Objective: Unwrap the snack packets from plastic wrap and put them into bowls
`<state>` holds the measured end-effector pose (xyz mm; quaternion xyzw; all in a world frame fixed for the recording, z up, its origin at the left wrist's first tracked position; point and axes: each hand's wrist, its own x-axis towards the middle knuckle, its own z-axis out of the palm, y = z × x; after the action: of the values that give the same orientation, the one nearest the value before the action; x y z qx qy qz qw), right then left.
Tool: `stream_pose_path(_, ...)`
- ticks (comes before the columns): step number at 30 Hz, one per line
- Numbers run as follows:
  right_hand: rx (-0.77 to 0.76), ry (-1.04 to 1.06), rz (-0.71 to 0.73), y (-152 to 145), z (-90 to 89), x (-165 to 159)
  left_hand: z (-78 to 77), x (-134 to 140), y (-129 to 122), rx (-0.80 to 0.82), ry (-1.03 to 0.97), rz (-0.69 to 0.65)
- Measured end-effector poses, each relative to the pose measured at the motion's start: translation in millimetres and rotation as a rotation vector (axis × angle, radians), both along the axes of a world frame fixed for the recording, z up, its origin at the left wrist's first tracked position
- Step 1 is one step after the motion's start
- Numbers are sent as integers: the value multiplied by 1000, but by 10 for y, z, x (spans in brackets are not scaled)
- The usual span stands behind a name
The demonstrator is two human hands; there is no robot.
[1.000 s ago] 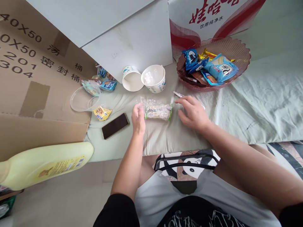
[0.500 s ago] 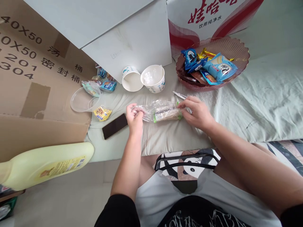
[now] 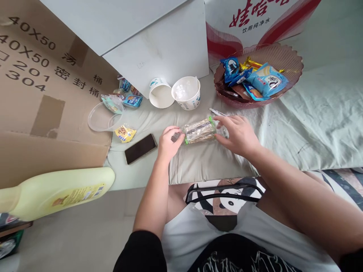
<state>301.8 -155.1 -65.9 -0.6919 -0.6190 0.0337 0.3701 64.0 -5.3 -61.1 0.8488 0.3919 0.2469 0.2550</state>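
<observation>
A clear plastic packet (image 3: 199, 131) with green ends and thin straw-coloured sticks inside lies low over the cloth. My left hand (image 3: 169, 143) has thumb and fingers closed on the loose wrap at its left end. At the other end, my right hand (image 3: 239, 134) spans the packet between thumb and forefinger, with crinkled wrap showing in its grasp. A slim silver tool (image 3: 217, 112), like a cutter knife, sticks out beyond my right fingers, which cover the rest of it. To the left of my left hand lies a dark phone (image 3: 141, 149).
Behind the packet are two paper cups (image 3: 185, 93), one tipped over. A pink ribbed bowl (image 3: 295, 71) of wrapped snacks stands at the back right. Leftward are a clear plastic lid (image 3: 93, 117), a yellow snack packet (image 3: 125, 133), a cardboard box (image 3: 22, 113) and a yellow bottle (image 3: 65, 189).
My left hand has moved right along the wrap to the packet's green-edged end. The packet now tilts slightly up to the right, and my right thumb and forefinger are spread wider around its end.
</observation>
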Motion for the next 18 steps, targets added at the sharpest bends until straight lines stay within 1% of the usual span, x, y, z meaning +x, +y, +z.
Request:
stream_pose_path(2,18,-24,-4,21,13,-18,35,-12,-40,84,-37,6)
stream_pose_path(5,109,-40,37,-3,93,-32,138,-71,-145,253,-94,-3)
stream_pose_path(7,145,-10,133,-55,153,-36,237,-124,-257,335,-109,-36)
stream_pose_path(9,94,30,250,-116,198,-36,347,-177,-388,322,-101,-86)
stream_pose_path(11,-53,42,347,-164,227,-37,447,-223,-511,192,-43,-138)
stream_pose_path(12,-151,36,381,-179,238,-41,487,-242,-560,77,6,-165)
stream_pose_path(13,-254,20,403,-186,249,-48,516,-257,-596,-80,69,-204)
stream_pose_path(14,-353,-6,405,-186,260,-58,533,-268,-618,-272,139,-262)
stream_pose_path(16,-516,-79,344,-170,283,-85,528,-272,-621,-650,240,-383)
stream_pose_path(17,-573,-117,291,-158,293,-100,507,-264,-604,-772,244,-411)
stream_pose_path(18,-610,-145,232,-144,302,-115,476,-250,-576,-815,210,-398)
